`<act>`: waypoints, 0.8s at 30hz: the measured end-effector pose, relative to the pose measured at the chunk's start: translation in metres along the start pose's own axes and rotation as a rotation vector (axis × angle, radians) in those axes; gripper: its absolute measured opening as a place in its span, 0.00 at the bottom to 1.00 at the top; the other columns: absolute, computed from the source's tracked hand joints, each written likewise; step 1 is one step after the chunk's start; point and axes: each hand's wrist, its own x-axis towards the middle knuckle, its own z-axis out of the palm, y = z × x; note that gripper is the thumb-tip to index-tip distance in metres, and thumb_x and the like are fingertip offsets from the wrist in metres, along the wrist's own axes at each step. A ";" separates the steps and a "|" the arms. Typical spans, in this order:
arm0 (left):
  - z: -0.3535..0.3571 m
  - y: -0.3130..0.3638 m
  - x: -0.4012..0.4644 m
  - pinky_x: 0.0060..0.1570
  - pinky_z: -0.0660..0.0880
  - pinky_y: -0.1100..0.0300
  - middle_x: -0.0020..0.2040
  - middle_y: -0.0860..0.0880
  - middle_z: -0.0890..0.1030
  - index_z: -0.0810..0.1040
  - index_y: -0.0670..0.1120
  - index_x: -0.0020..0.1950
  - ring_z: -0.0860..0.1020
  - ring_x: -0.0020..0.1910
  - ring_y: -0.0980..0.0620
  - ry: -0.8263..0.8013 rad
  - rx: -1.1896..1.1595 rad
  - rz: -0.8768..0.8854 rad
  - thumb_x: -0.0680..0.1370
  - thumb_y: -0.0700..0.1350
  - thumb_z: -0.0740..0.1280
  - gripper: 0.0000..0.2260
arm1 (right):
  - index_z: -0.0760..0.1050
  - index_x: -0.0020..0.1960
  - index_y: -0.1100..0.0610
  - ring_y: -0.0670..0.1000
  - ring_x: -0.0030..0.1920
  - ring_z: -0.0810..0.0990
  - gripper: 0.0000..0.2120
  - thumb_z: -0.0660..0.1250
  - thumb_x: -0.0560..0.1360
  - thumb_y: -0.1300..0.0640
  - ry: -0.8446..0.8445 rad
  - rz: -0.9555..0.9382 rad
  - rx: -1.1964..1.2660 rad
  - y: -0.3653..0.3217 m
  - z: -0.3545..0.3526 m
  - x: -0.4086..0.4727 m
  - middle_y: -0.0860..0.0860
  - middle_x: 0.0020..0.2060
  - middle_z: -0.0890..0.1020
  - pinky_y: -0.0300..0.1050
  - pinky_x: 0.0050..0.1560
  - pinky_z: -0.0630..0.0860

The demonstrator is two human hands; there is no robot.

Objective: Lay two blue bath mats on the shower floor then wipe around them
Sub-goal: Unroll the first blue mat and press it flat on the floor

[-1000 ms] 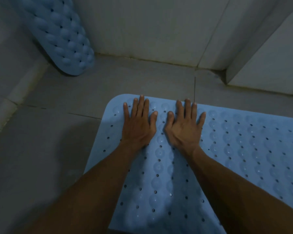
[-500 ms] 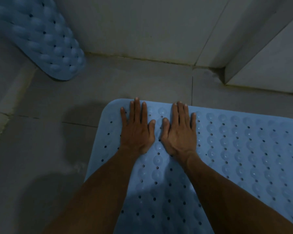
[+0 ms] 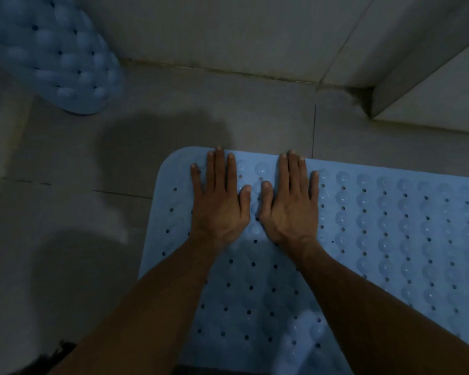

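Note:
A blue bath mat (image 3: 390, 239) with rows of bumps and small holes lies flat on the grey tiled shower floor (image 3: 65, 212), filling the lower right. My left hand (image 3: 220, 201) and my right hand (image 3: 290, 204) press on it side by side, palms down, fingers straight, fingertips at the mat's far edge. A second blue bath mat (image 3: 52, 55) is at the upper left; whether it leans on the wall or lies on the floor I cannot tell.
Tiled walls (image 3: 228, 31) meet the floor along a dirty grout line just beyond the mat. A raised tiled ledge (image 3: 431, 104) juts in at the upper right. Bare floor tiles stretch to the left of the mat.
Both hands have slid forward across the mat to its far edge, fingers drawn closer together. The view has shifted, so the second mat sits further up and left.

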 end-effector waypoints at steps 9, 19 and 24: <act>-0.003 0.000 0.002 0.74 0.40 0.38 0.79 0.39 0.40 0.42 0.40 0.79 0.38 0.78 0.44 -0.049 -0.026 -0.004 0.82 0.58 0.43 0.32 | 0.43 0.81 0.56 0.49 0.80 0.41 0.32 0.44 0.83 0.42 -0.015 0.001 -0.001 -0.001 -0.002 0.000 0.52 0.81 0.46 0.57 0.79 0.42; 0.006 -0.003 -0.001 0.73 0.46 0.37 0.79 0.37 0.50 0.50 0.39 0.79 0.48 0.78 0.42 0.034 0.014 0.009 0.81 0.58 0.45 0.32 | 0.44 0.81 0.55 0.48 0.80 0.41 0.32 0.43 0.82 0.41 0.005 -0.013 0.011 0.000 0.000 -0.002 0.51 0.81 0.47 0.56 0.79 0.40; 0.009 -0.002 -0.002 0.74 0.43 0.37 0.79 0.38 0.52 0.52 0.40 0.79 0.50 0.78 0.41 0.052 0.046 0.021 0.81 0.57 0.44 0.31 | 0.43 0.81 0.55 0.48 0.80 0.41 0.33 0.40 0.82 0.40 0.007 -0.032 0.020 0.003 0.002 -0.003 0.51 0.81 0.46 0.56 0.78 0.38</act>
